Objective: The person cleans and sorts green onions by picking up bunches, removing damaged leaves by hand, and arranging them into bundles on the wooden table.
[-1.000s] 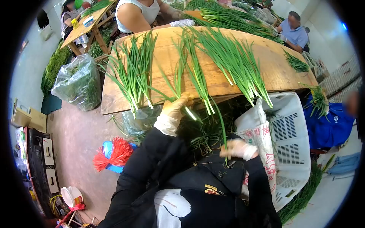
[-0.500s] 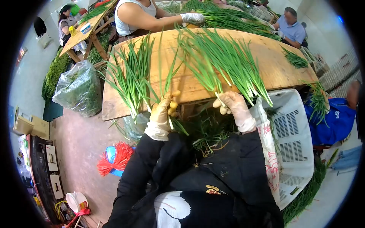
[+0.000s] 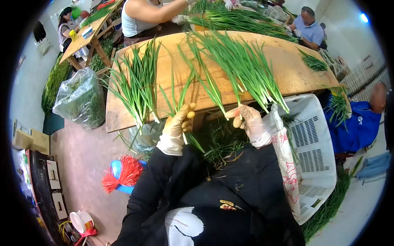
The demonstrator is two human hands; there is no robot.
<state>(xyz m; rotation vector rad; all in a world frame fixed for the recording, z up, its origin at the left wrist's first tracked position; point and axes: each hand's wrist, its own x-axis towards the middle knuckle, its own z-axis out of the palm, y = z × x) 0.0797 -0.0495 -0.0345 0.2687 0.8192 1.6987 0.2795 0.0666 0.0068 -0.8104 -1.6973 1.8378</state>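
My gloved left hand (image 3: 177, 127) is closed round a few green stalks, their pale ends poking out below the fist. At the table's near edge, my gloved right hand (image 3: 247, 121) pinches the pale ends of a few stalks (image 3: 213, 89) whose leaves lie on the wooden table (image 3: 176, 45). Left of my left hand lies a loose bunch of leafy stalks (image 3: 138, 82). A larger bunch (image 3: 250, 69) spreads over the table beyond my right hand, its white ends toward me.
A white crate (image 3: 314, 147) stands at the right beside a printed sack (image 3: 287, 164). Cut leaves (image 3: 221, 143) hang below the table edge. Red strands (image 3: 130, 170) and a plastic bag (image 3: 80, 98) are at the left. People sit across the table, a co-worker's arm (image 3: 164, 12) among them.
My right hand has come up from my lap to the table edge and taken hold of stalk ends. My left hand has moved slightly left, still holding stalks.
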